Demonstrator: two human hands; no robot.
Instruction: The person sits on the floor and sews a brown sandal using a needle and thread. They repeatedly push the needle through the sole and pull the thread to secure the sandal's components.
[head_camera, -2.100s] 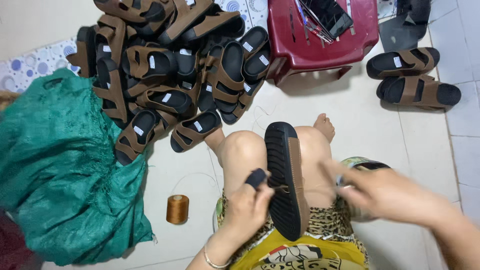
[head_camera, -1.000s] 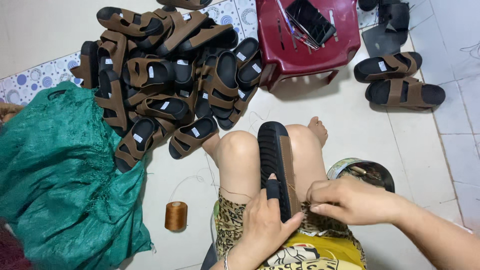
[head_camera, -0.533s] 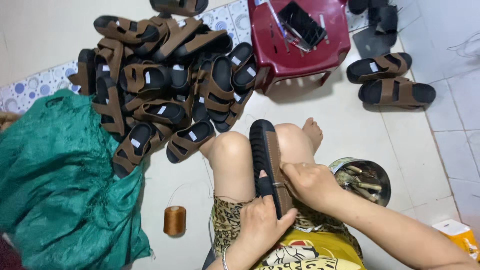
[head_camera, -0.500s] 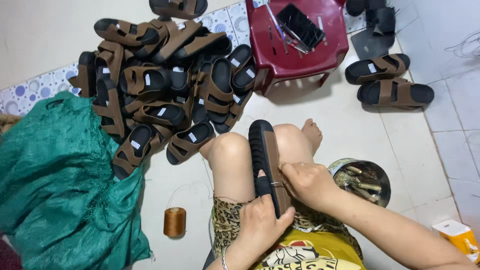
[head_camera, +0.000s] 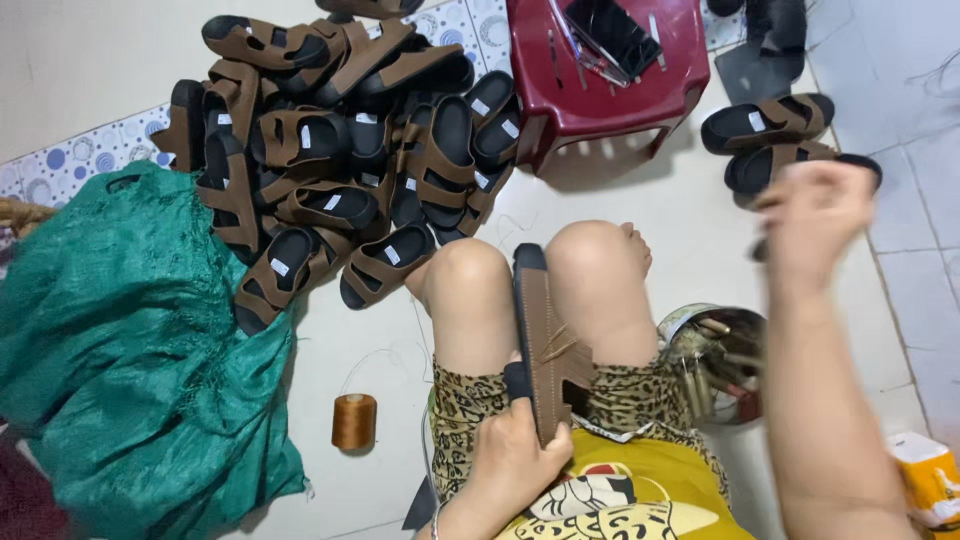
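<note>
One sandal stands on edge between the knees, long axis running twelve to six — the left hand clamps its near end. Raised right hand, blurred at two o'clock, looks pinched shut; on what, I cannot tell.

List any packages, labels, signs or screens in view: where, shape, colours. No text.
Carton: bottom right corner by the right arm, boxy, orange and white, partly cut off.
Dark flat device, possibly a phone: on the dark red plastic stool at top centre, rectangular, black.
Sandal labels: small white rectangles on the insoles in the brown sandal pile, upper left.
Green woven sack: left side, crumpled.
</note>
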